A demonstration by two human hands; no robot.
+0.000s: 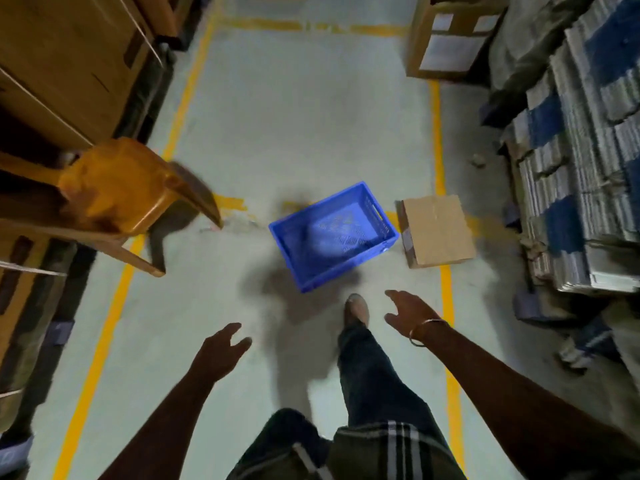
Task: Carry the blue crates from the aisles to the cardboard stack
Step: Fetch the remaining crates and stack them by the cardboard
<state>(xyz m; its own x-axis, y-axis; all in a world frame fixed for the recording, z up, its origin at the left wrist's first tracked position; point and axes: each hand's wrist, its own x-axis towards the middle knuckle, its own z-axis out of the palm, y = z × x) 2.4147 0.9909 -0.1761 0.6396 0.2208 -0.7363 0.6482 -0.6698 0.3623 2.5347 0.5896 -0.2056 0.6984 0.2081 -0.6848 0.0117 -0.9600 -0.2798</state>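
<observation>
An empty blue crate [334,237] with perforated walls and handle slots stands on the grey floor of the aisle, a step ahead of my front foot. My left hand [218,351] is stretched forward, below and to the left of the crate, fingers relaxed and holding nothing. My right hand [408,313], with a bangle on the wrist, reaches out just below the crate's right corner, fingers spread and empty. Neither hand touches the crate.
A flat cardboard box [436,230] lies right beside the crate. An orange plastic chair [117,188] juts in from the left below big cardboard boxes [59,64]. Stacks of bundled printed sheets [581,188] line the right side. Another carton [450,36] stands far back. Yellow lines [440,150] mark the floor.
</observation>
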